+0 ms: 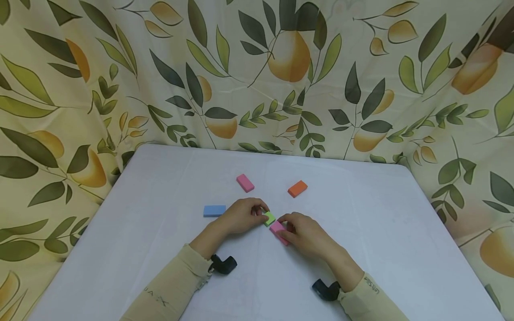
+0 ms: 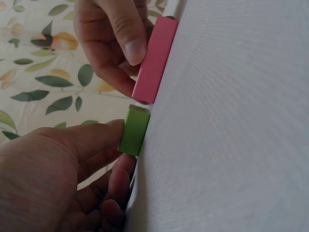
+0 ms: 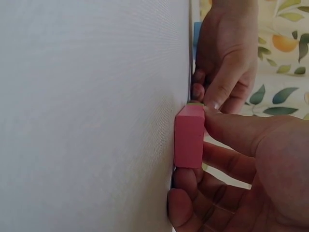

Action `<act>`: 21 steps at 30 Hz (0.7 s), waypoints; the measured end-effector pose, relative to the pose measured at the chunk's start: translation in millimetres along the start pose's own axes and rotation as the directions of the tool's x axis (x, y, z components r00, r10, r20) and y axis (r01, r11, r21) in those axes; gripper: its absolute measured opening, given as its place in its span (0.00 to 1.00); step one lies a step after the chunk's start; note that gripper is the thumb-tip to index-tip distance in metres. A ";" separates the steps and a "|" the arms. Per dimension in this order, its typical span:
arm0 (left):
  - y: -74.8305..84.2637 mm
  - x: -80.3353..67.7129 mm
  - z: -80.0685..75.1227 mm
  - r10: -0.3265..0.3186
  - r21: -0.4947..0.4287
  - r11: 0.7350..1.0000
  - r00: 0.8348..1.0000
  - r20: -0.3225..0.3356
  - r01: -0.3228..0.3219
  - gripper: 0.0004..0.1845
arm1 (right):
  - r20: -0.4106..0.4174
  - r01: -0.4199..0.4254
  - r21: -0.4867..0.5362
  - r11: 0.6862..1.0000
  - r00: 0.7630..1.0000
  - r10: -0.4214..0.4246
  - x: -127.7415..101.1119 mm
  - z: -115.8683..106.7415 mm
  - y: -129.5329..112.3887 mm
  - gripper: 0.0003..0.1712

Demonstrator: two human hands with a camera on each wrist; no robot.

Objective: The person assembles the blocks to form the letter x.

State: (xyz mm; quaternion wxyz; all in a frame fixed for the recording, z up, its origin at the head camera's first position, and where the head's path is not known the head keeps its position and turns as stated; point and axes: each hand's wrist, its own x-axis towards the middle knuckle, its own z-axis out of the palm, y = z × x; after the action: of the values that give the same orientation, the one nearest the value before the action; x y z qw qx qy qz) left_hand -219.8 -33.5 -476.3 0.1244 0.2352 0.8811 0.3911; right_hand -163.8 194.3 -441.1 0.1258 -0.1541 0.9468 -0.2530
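Observation:
My left hand [image 1: 242, 216] pinches a small bright green block [image 1: 269, 218] between thumb and fingers, low at the white tabletop. In the left wrist view the green block [image 2: 135, 130] shows one end facing a longer pink block [image 2: 155, 60]. That pink block [image 1: 277, 228] is gripped by my right hand [image 1: 307, 235], thumb on one side and fingers on the other. The two blocks stand nearly end to end, slanting across the table. From the right wrist, the pink block [image 3: 189, 140] hides most of the green one [image 3: 195, 103].
A blue block [image 1: 214, 211] lies just left of my left hand. Farther back are another pink block [image 1: 245, 183] and an orange block [image 1: 297, 189]. The white table [image 1: 361, 200] ends at a curtain [image 1: 257, 98] printed with fruit and leaves.

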 end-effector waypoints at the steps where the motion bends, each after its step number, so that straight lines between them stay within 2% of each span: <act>1: 0.0 0.0 0.0 0.000 0.001 1.000 1.000 0.000 0.000 0.10 | 0.002 -0.001 0.001 1.000 1.000 0.001 0.1 -0.1 -0.2 0.18; 21: 0.2 -0.3 -0.5 0.005 -0.002 1.000 1.000 0.003 -0.005 0.10 | -0.007 0.014 0.004 1.000 1.000 -0.014 2.3 1.5 0.9 0.18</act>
State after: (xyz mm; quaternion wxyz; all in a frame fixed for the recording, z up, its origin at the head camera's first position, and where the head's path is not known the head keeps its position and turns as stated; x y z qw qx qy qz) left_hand -219.7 -33.9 -475.8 0.1248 0.2381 0.8799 0.3918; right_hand -165.6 193.5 -443.2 0.1209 -0.1596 0.9456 -0.2563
